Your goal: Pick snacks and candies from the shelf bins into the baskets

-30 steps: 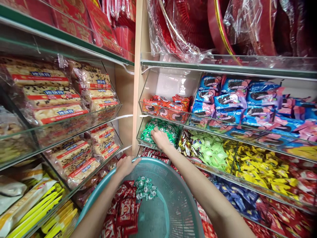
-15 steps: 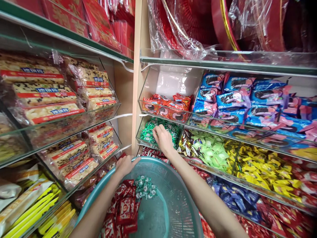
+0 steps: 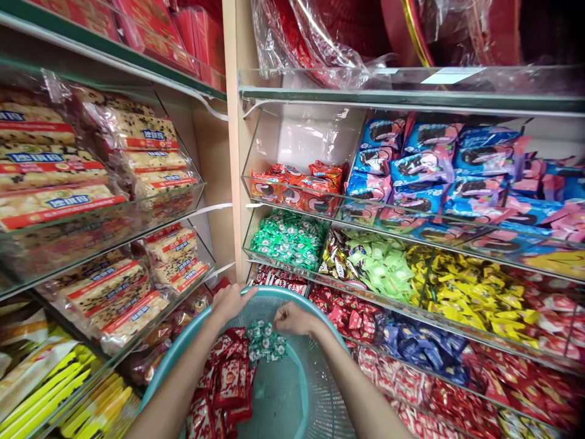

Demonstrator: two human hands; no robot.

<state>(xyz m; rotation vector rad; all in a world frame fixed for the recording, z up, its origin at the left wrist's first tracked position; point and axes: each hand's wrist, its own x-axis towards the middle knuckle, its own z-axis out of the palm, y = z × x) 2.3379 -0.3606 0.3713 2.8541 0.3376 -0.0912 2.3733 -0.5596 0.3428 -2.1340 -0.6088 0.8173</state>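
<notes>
My left hand [image 3: 230,305] grips the far left rim of a teal plastic basket [image 3: 305,399]. Inside that basket, my right hand [image 3: 292,318] hangs with curled fingers just above a small heap of green-wrapped candies [image 3: 265,342]; whatever the fingers hold is hidden. Several red-and-white packets [image 3: 231,383] lie on the basket's left side, beside the green heap. Behind the basket, a clear shelf bin [image 3: 315,266] contains many green-wrapped candies [image 3: 290,238] of the same look.
Bins of light green [image 3: 384,262], yellow [image 3: 475,292] and blue [image 3: 420,344] wrapped candies line the right shelves. Blue cookie packs [image 3: 420,171] sit above. Wrapped puffed-grain bars [image 3: 146,131] fill the left shelves. A wooden post [image 3: 234,152] stands at the corner.
My right hand has come down from the green candy bin into the basket. The left hand keeps its hold on the rim. The camera view has shifted slightly.
</notes>
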